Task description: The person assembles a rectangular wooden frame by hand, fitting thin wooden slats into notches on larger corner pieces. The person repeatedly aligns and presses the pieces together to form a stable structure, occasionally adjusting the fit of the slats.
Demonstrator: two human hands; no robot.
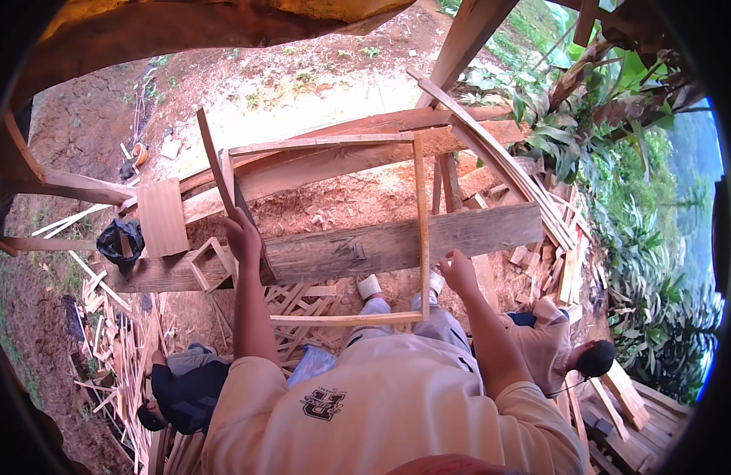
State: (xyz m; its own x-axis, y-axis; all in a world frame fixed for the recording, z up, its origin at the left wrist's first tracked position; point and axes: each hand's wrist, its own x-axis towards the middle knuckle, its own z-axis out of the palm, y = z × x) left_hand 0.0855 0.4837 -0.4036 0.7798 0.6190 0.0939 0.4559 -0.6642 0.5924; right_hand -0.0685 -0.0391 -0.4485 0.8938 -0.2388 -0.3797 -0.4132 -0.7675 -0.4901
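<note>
A rectangular frame of thin wooden strips [422, 229] lies across the weathered plank [476, 227] in front of me, its near strip close to my waist. My left hand [242, 236] is closed around a narrow dark wooden slat [213, 157] at the frame's left side. The slat tilts up and away, past the frame's far left corner. My right hand [458, 271] hovers just right of the frame's right strip, apart from it. Its fingers are curled and pinched together; whatever may be between them is too small to make out.
On the plank's left end are a small wooden box frame [213, 265], a flat board [163, 218] and a black plastic bag [121, 245]. Long beams [326, 165] run behind. Two people, one in a dark shirt [190, 396], one in a light shirt [540, 348], are nearby among wood scraps.
</note>
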